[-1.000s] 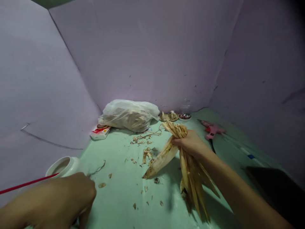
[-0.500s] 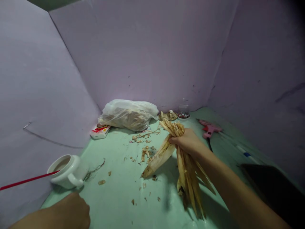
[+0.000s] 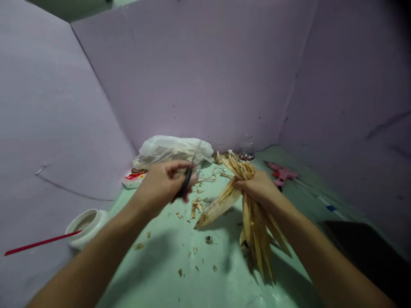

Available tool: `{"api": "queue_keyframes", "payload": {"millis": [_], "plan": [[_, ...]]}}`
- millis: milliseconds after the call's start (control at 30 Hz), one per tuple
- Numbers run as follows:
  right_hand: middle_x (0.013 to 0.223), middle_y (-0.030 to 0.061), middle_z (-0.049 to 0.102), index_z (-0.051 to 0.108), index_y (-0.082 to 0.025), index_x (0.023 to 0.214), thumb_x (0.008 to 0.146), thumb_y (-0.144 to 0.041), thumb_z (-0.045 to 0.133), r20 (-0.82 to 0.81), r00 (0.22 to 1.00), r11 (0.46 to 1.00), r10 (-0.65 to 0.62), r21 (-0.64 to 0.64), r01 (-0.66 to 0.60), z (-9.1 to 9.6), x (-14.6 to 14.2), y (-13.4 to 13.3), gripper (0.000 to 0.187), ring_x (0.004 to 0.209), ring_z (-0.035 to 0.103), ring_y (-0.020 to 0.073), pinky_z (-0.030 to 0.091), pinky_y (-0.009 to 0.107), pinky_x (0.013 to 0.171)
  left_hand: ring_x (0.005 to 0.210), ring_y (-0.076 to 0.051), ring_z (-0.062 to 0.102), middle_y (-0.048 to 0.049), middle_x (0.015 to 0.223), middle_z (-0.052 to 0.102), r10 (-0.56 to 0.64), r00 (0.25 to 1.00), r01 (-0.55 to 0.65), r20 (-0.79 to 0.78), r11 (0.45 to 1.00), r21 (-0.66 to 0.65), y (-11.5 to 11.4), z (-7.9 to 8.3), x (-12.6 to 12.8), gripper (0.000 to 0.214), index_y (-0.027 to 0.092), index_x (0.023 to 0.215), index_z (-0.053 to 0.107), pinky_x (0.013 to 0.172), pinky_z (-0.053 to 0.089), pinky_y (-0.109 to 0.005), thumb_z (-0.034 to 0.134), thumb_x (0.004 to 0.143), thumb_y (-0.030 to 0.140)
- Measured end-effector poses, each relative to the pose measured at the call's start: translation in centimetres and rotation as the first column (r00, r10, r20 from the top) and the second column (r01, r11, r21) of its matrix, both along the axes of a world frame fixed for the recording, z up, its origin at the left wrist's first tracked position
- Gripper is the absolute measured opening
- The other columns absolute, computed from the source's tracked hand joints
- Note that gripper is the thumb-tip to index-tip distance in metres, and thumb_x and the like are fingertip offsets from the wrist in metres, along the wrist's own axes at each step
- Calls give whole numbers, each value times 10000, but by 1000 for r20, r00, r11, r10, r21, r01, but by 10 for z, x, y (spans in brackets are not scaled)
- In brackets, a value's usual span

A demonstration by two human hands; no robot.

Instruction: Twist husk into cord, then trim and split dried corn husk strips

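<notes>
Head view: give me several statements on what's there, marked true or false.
1. The left hand holds black-handled metal scissors. True.
2. The thin red stick lies outside the rounded white pot. False: the stick's end is in the pot's mouth.
3. The right hand grips a bundle of dry tan plant strips. True.
4. The pink plastic glue gun lies left of both hands. False: the glue gun lies right of them.

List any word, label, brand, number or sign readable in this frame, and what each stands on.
No text can be read.
Small white box with red and yellow print: too small and blurred to read.
Black-handled scissors in the left hand: blurred, no marking legible.
Pink glue gun: no lettering legible.
</notes>
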State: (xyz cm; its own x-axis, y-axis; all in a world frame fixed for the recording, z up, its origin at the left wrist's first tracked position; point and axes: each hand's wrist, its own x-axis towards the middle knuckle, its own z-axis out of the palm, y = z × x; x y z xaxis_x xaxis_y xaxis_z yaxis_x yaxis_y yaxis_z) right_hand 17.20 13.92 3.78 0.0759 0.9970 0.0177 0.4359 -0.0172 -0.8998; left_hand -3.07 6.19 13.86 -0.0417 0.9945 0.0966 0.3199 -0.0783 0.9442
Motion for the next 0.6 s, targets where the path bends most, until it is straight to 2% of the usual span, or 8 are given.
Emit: {"api": "queue_keyframes", "payload": {"millis": [33, 100, 167, 200, 267, 400, 500, 600], "plan": [[584, 16, 575, 627, -116, 662, 505, -184, 593, 3, 1000, 1000, -10, 3, 10, -1, 1, 1, 174, 522, 497, 133, 348, 216, 456, 371, -93, 504, 11, 488, 553, 0, 984, -6, 180, 999, 33, 16, 0, 19, 235, 152, 802, 617, 306, 236, -161, 641, 617, 295], [578, 15, 574, 626, -118, 656, 508, -189, 593, 16, 1000, 1000, -10, 7, 10, -4, 1, 3, 167, 526, 497, 133, 346, 211, 453, 392, -84, 523, 14, 526, 552, 16, 887, -74, 461, 991, 108, 46, -4, 52, 191, 137, 760, 567, 303, 246, -151, 601, 647, 287], [567, 11, 568, 618, -122, 639, 510, -192, 592, 29, 1000, 1000, -1, -1, 1, -7, -1, 5, 149, 517, 487, 128, 340, 208, 444, 398, -81, 534, 29, 521, 540, 70, 783, -231, 618, 955, 184, 72, -13, 73, 217, 136, 791, 539, 309, 263, -143, 576, 667, 310], [564, 8, 564, 614, -123, 631, 507, -189, 591, 35, 999, 1000, 7, -7, -6, -8, -1, 5, 142, 512, 481, 125, 336, 207, 440, 392, -81, 535, 40, 518, 536, 78, 756, -284, 649, 933, 220, 82, -20, 80, 245, 142, 832, 532, 308, 255, -141, 577, 665, 315], [567, 5, 563, 610, -124, 626, 501, -178, 587, 37, 999, 1000, 22, -5, -22, -10, -2, 7, 138, 509, 477, 121, 334, 204, 439, 378, -83, 529, 53, 509, 530, 49, 763, -272, 645, 929, 251, 97, -37, 84, 301, 145, 886, 527, 306, 244, -143, 601, 640, 303], [557, -1, 556, 600, -128, 609, 502, -174, 584, 30, 999, 999, 44, 19, -45, -15, -2, 9, 117, 505, 474, 113, 319, 192, 432, 373, -76, 515, 56, 510, 530, 103, 796, -243, 597, 957, 158, 109, -72, 66, 354, 136, 946, 518, 312, 238, -147, 583, 637, 296], [507, -10, 528, 576, -138, 559, 499, -182, 592, 28, 998, 998, 56, 19, -57, -20, -2, 10, 76, 468, 455, 110, 301, 196, 415, 369, -72, 506, 50, 504, 535, 121, 820, -231, 560, 964, 131, 110, -88, 44, 352, 122, 927, 525, 311, 226, -144, 590, 632, 304], [497, -8, 525, 562, -142, 539, 508, -186, 596, 17, 996, 996, 86, 7, -86, -20, -5, 7, 63, 460, 459, 117, 314, 208, 415, 371, -79, 511, 49, 501, 543, 145, 847, -224, 512, 970, 97, 99, -99, 22, 378, 118, 934, 533, 310, 237, -144, 616, 616, 304]]}}
